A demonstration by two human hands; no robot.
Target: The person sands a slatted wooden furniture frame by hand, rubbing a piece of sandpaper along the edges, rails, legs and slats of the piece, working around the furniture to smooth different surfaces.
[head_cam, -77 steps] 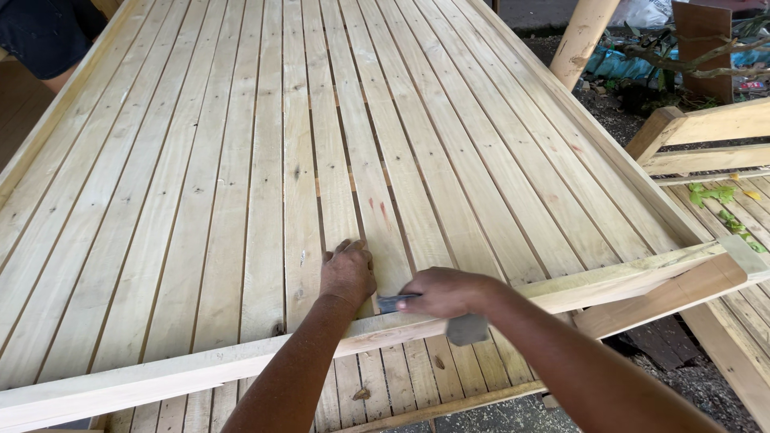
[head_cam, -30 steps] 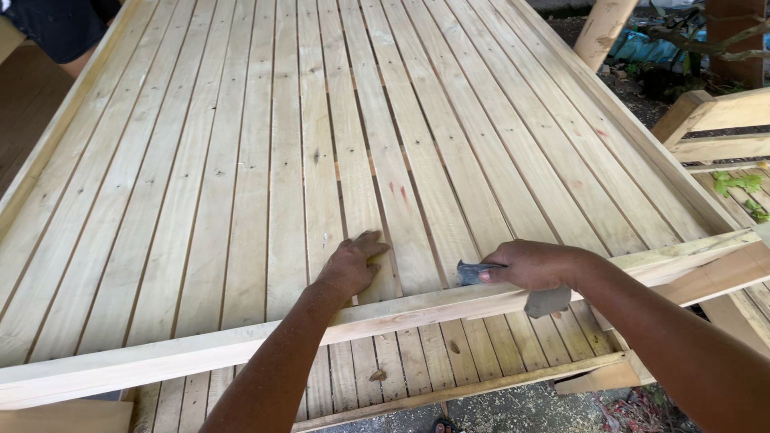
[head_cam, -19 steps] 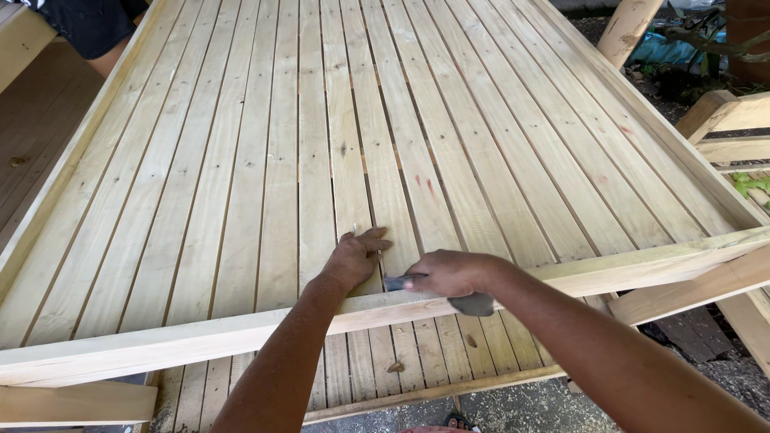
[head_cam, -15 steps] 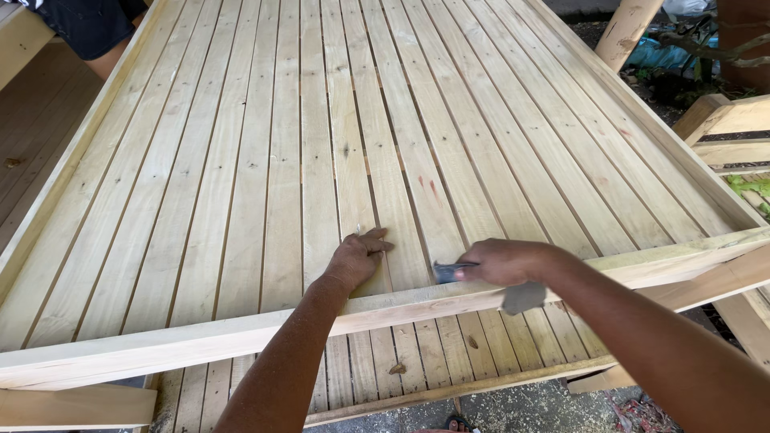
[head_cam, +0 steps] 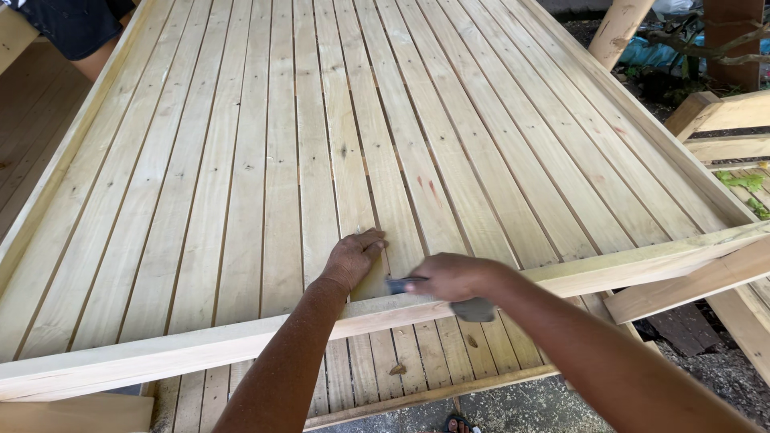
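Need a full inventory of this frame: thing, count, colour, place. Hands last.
slatted panel: one, pale wood, many long slats, fills most of the view.
cross batten: one, pale wood, laid across the slats near the bottom, left to right.
hammer: one, grey head and dark handle, over the batten, partly hidden by the right hand.
timber frames: a few, pale wood, right edge.
post: one, pale wood, top right.
blue sheet: one, top right, by the post.
other person: one, dark clothing, top left corner.
sandal: one, dark, ground at bottom edge.
left hand: flat on a slat just above the batten.
right hand: closed around the hammer handle.
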